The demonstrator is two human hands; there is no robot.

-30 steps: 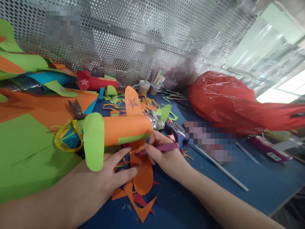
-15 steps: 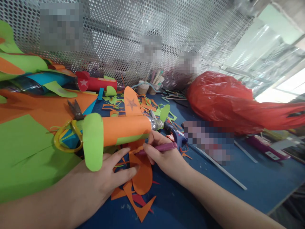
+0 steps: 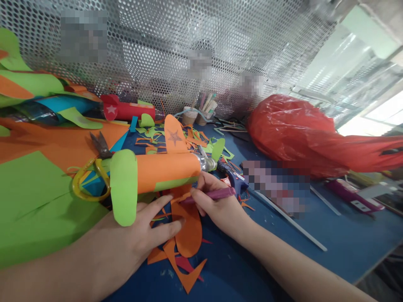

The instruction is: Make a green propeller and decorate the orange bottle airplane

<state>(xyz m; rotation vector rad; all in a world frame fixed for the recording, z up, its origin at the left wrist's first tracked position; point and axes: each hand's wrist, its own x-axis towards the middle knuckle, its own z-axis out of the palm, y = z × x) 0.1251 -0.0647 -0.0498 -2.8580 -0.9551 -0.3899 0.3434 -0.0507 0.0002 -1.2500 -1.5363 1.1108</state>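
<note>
A paper airplane model (image 3: 170,170), a clear bottle wrapped in orange paper, lies across the middle of the table. It has a green tail piece (image 3: 124,188) and an orange wing with a drawn star (image 3: 174,136). Its near wing (image 3: 189,235), also orange, points toward me. My left hand (image 3: 138,228) rests beside it, fingers spread, tips on or near that wing. In my right hand (image 3: 217,201) is a purple marker (image 3: 220,193), its tip end low at the near wing by the body. The fingers partly hide the tip.
Yellow-handled scissors (image 3: 92,180) lie left on green paper sheets (image 3: 34,222). Paper scraps (image 3: 185,272) are scattered near and far. Behind stand a red bottle model (image 3: 135,110) and cups of tools (image 3: 204,115). A red plastic bag (image 3: 292,130) and white stick (image 3: 291,222) lie right.
Almost nothing differs. The view has shifted very slightly; both hands, the marker and the airplane model keep their places relative to each other.
</note>
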